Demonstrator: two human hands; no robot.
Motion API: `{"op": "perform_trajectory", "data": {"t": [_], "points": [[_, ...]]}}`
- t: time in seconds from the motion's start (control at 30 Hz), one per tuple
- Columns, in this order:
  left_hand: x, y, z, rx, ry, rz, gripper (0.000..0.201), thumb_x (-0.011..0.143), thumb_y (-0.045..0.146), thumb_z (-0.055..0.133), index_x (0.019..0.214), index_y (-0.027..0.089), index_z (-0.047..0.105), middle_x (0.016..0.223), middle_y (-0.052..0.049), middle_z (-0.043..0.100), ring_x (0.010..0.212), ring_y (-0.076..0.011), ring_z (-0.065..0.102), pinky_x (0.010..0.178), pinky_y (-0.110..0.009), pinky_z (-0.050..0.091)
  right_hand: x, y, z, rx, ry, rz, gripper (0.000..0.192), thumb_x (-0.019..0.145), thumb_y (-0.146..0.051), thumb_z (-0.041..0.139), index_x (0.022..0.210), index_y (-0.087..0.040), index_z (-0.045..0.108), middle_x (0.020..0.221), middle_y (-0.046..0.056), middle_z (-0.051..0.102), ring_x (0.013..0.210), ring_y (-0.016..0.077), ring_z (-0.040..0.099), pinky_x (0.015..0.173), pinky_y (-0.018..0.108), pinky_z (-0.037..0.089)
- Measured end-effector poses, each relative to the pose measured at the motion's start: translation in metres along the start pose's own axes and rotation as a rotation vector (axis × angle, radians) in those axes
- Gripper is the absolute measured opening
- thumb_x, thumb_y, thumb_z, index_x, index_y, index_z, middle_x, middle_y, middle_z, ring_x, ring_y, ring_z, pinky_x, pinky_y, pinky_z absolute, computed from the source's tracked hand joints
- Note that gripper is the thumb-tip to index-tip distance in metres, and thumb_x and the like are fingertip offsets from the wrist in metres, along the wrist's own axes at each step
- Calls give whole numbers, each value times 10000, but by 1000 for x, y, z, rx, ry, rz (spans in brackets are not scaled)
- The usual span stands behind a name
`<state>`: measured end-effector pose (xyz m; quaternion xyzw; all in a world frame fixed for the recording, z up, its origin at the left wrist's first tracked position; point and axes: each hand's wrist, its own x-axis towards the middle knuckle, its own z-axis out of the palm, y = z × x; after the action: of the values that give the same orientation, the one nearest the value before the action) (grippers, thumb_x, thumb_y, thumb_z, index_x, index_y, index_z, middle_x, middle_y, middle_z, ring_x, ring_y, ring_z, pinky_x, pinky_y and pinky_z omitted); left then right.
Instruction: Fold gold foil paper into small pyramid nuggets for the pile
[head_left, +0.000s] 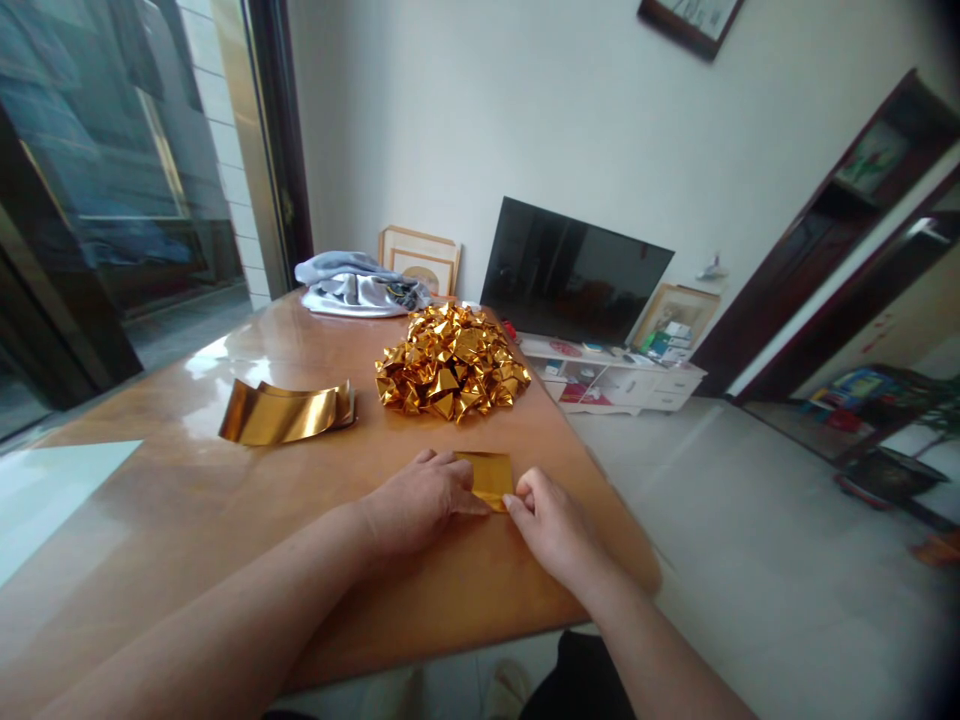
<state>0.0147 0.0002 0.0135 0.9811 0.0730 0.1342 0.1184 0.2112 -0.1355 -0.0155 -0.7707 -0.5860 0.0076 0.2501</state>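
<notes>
Ahead of the hands: the pile of folded gold pieces [451, 362] is sitting on the desk [187, 500], blocking a straight reach forward.
Left: the stack of gold foil sheets [286, 412] is lying well apart, leaving bare desk between.
Far end: the grey cloth [360, 285] is taking up the desk's back edge.
Right: the desk edge is running close beside the right hand [551, 525].

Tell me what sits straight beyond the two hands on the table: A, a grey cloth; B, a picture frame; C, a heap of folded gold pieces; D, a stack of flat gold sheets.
C: the heap of folded gold pieces lies just past the left hand and right hand, which press a gold sheet flat on the table; the stack of flat sheets lies off to the left.
</notes>
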Motion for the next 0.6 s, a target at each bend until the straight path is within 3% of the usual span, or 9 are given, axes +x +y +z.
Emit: {"op": "perform_trajectory", "data": {"t": [0.1,0.43,0.6], "points": [[0,-5,3,30,-54,-4,416,910,173,577,1185,461,695,1010,-38,602,980,-233,538,804,-328,353,0,-2,-1,-38,14,-6,129,932,-307,568,860,-231,492,829,5,632,731,177,585,604,271,306],[1,-8,9,35,-61,-51,427,928,205,547,1186,519,678,1080,-30,587,1011,-242,524,823,-352,357,-5,-1,-9,-118,12,-23,71,939,-256,554,879,-218,551,845,16,636,787,184,587,653,279,351],[1,-9,9,46,-57,-44,452,920,191,539,1202,521,669,1098,-31,586,1020,-242,519,841,-350,358,-22,-14,-14,-224,-7,-183,247,984,-289,498,1179,-286,650,969,51,630,949,223,572,778,310,390]]}}
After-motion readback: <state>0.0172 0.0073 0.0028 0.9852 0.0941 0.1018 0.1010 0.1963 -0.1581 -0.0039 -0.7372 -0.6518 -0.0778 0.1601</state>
